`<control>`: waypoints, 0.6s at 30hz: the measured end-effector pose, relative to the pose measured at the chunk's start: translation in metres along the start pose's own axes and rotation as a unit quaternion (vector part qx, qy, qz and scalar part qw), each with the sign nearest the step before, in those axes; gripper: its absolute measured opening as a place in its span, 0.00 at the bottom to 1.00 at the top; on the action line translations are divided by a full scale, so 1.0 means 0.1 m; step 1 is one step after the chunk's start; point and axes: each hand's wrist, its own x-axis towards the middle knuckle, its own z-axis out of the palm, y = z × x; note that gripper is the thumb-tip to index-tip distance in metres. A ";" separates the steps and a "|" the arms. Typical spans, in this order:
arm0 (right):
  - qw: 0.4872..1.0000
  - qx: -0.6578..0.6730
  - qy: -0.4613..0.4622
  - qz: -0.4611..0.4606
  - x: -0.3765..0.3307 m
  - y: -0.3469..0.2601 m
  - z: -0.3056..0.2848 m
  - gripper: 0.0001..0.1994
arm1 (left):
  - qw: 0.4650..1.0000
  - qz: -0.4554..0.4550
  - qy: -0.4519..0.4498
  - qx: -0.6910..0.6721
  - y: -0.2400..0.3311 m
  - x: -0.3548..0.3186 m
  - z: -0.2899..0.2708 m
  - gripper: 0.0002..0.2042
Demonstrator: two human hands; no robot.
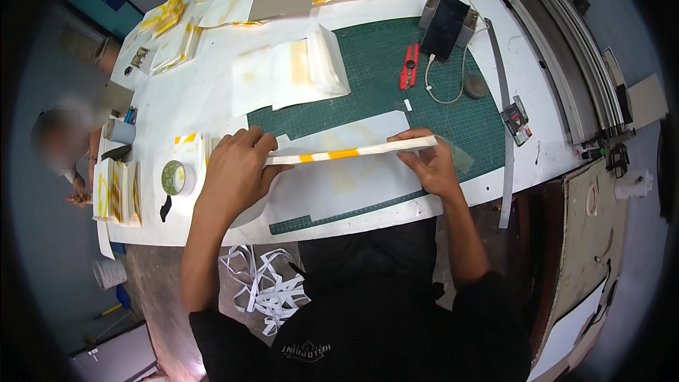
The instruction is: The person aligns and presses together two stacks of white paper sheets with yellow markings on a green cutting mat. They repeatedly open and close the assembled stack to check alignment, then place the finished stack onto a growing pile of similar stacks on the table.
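Note:
A stack of white paper sheets (368,150) with yellow bands along its edge is held up level between my two hands. My left hand (240,170) grips its left end, and my right hand (430,164) pinches the right end with the thumb below. Beneath it a large white sheet (311,194) with faint yellow marks lies on the green cutting mat (375,106). Farther back, a pile of white sheets (290,74) rests partly on the mat. The red utility knife (409,67) lies on the mat beyond my right hand.
A phone (445,25) with a cable leans on a block at the back right. A steel ruler (503,99) runs along the right side. A tape roll (177,178) stands left. More stacks (117,191) line the table edge, near another person (67,141). Paper strips (265,290) litter the floor.

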 end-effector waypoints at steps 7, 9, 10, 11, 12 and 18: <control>1.000 0.017 0.012 -0.013 0.16 0.03 0.12 0.32 | 0.994 0.010 -0.002 0.106 0.07 0.14 0.02 0.18; 0.998 0.014 0.051 -0.044 0.16 -0.03 0.23 0.29 | 0.993 0.004 -0.012 0.114 0.08 0.17 0.00 0.20; 0.996 0.012 0.071 -0.058 0.16 -0.06 0.28 0.28 | 0.994 0.009 -0.021 0.105 0.05 0.19 -0.01 0.21; 0.996 0.032 0.072 -0.031 0.16 -0.04 0.27 0.27 | 0.995 0.013 -0.030 0.096 -0.01 0.20 -0.02 0.22; 0.996 0.053 0.071 -0.004 0.17 -0.02 0.28 0.25 | 0.995 0.016 -0.039 0.089 -0.06 0.22 -0.05 0.23; 0.990 0.076 0.119 0.014 0.25 0.00 0.26 0.19 | 0.996 -0.062 -0.061 0.023 -0.18 0.16 -0.23 0.25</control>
